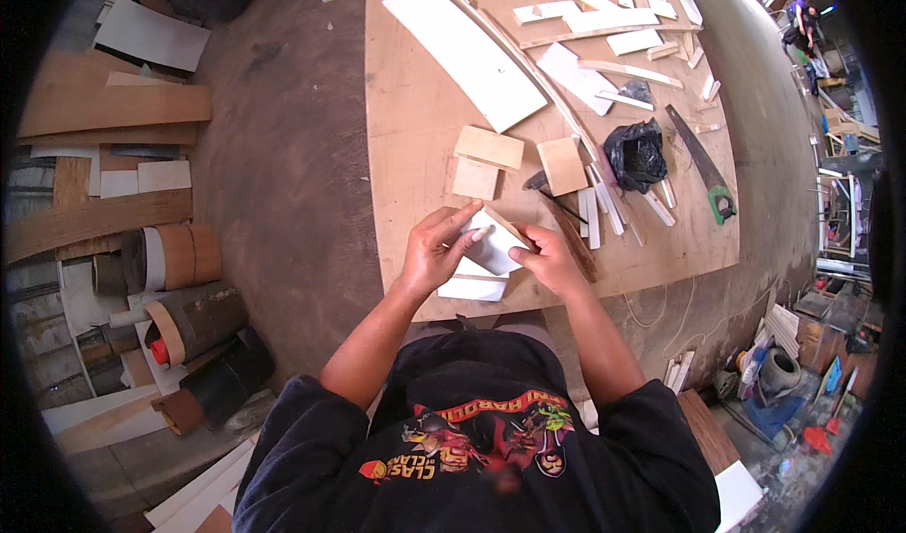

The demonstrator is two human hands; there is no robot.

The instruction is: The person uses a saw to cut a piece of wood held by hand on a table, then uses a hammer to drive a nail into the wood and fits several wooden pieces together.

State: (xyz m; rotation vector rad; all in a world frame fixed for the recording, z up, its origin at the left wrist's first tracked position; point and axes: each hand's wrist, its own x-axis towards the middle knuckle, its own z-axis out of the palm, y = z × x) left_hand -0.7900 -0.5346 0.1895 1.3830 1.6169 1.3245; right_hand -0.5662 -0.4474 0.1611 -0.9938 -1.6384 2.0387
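My left hand [442,248] and my right hand [547,259] grip a small white-faced board [497,248] between them, over the near edge of the worktable [415,137]. Its edge shows bare wood, and the board is tilted. The left thumb presses on its white face; the right fingers curl round its right side. Beneath it lie white pieces [472,289] at the table's edge, partly hidden. Just beyond my hands are small light wood pieces [489,147] and another wood block [562,166]. A tool with a dark head, seemingly a hammer [536,181], lies between them.
A long white board [464,57] and several white strips [604,19] cover the table's far side. To the right are a black plastic bag [634,156] and a handsaw [703,170] with a green handle. Rolled sheets [193,321] and stacked boards [113,108] stand at left.
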